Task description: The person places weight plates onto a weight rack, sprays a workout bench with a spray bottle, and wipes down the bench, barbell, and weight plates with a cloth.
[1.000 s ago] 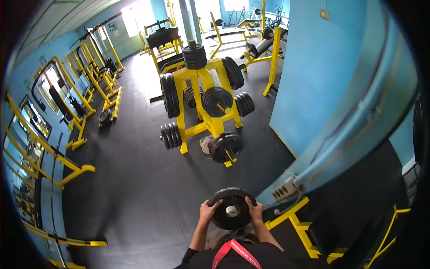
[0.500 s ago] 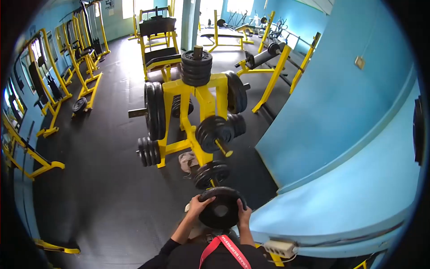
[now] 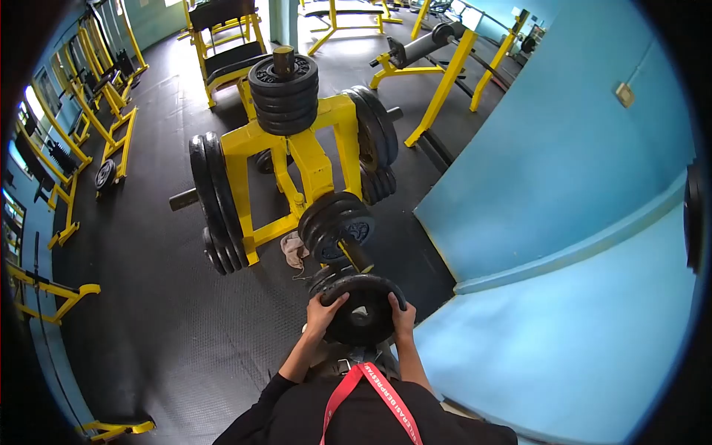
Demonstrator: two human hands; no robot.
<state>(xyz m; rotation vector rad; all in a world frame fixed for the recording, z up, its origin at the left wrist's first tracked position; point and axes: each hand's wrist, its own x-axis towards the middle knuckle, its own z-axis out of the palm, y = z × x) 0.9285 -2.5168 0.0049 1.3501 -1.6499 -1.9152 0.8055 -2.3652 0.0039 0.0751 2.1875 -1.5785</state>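
A black weight plate (image 3: 360,326) is held in front of my waist, its centre hole facing up at me. My left hand (image 3: 320,317) grips its left rim, thumb over the top face. On the opposite rim, my right hand (image 3: 403,320) is closed the same way. Just beyond stands a yellow plate rack (image 3: 308,159). Plates sit on its near upper peg (image 3: 356,256), and lower plates (image 3: 326,278) are partly hidden behind the one I hold. A stack of plates (image 3: 284,96) sits on the top post, with large plates (image 3: 215,196) on the left peg.
The blue wall (image 3: 519,200) runs close along my right. A grey cloth (image 3: 294,250) lies on the floor by the rack's base. Yellow gym machines (image 3: 111,141) line the left side, and a bench with a barbell frame (image 3: 437,81) stands beyond the rack.
The rack now appears nearer and larger, and the view has tilted down. Both hands still hold the plate, which has come a little closer to the rack's near peg.
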